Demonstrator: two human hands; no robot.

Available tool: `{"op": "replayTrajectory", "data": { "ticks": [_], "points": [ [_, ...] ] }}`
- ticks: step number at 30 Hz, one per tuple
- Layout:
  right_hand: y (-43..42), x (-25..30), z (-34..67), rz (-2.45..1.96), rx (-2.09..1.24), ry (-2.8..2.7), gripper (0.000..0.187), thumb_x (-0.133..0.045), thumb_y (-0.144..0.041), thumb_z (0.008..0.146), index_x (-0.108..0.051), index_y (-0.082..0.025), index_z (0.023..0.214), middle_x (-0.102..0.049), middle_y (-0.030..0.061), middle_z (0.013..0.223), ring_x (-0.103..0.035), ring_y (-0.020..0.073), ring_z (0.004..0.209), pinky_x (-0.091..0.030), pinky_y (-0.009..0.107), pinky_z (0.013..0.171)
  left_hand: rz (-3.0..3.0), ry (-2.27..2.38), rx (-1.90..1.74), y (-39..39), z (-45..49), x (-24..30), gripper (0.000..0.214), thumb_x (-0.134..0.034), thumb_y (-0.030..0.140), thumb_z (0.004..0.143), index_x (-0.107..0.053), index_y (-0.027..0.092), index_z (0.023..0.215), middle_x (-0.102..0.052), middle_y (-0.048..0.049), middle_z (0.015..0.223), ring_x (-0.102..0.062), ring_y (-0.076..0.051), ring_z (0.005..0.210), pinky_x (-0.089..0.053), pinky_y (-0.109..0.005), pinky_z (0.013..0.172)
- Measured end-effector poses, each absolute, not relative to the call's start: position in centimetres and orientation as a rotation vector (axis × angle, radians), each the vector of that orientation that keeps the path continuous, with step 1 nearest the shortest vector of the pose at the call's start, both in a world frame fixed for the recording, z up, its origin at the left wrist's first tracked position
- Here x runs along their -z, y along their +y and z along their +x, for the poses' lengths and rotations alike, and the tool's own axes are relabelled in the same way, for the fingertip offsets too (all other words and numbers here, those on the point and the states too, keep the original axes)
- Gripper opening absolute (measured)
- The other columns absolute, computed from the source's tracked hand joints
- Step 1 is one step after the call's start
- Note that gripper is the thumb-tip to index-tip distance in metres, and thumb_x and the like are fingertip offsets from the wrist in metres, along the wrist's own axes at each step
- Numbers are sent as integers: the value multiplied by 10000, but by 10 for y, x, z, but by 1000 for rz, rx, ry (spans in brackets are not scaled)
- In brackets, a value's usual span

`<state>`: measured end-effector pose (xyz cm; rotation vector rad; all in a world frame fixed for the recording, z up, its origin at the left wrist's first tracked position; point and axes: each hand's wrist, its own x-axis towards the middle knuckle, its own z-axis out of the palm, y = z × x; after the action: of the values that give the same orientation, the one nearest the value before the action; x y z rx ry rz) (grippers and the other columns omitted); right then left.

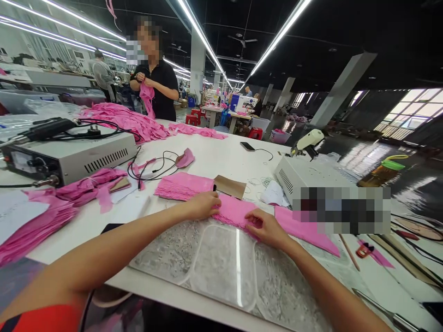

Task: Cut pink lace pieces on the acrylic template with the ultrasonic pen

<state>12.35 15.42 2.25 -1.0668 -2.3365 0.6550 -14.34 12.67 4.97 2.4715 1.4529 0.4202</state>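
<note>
A small stack of pink fabric pieces lies on the white table, at the far edge of a clear plastic sheet. My left hand rests on the stack's left end, its fingers curled and pinched on the fabric, with a dark pen-like tip showing just above them. My right hand presses on the stack's right side, its fingers bent onto the cloth. A second pink stack sits to the left, and a brown card lies behind.
Grey machine box with cables at left, a white box at right. Pink fabric heaps lie farther back, where another person handles a pink piece. Scissors, a pencil and a bottle are at right.
</note>
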Motion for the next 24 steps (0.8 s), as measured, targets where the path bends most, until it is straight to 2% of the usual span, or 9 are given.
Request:
{"op": "replayTrajectory", "data": {
  "ticks": [3,7,14,19,24],
  "points": [
    [152,-21,125,-1067,-624,-2366,206,-629,-296,725,-657,-194,902,-669,43,864,-597,154,757,-506,305,702,2452,1455,-285,138,-137,-48,182,-583,297,928,-646,137,989,-641,-68,1021,-621,-176,917,-517,-370,854],
    [146,-24,122,-1107,-565,-2379,210,-657,-327,723,-639,-201,890,-655,44,898,-580,165,773,-480,317,715,2393,1470,-196,144,-138,-51,291,-566,347,947,-586,153,1163,-610,-84,1155,-619,-193,986,-540,-399,854],
    [144,-22,117,-1132,-471,-2391,86,-577,-231,786,-644,-201,830,-633,42,850,-562,166,776,-430,297,699,2267,1483,-185,149,-142,-55,312,-589,364,928,-608,138,1141,-616,-64,1150,-625,-216,971,-553,-372,810],
    [152,-17,120,-1092,-527,-2392,187,-500,-192,832,-672,-204,760,-657,36,825,-592,145,749,-445,278,698,2242,1456,-257,152,-148,-56,313,-591,367,927,-608,130,1130,-622,-59,1121,-629,-215,957,-554,-372,804],
    [155,-19,122,-1098,-534,-2356,215,-498,-247,847,-677,-203,736,-664,35,779,-606,149,732,-454,270,670,2284,1437,-302,154,-144,-57,287,-577,359,938,-609,135,1114,-628,-62,1098,-631,-196,940,-552,-371,809]
  ]
}}
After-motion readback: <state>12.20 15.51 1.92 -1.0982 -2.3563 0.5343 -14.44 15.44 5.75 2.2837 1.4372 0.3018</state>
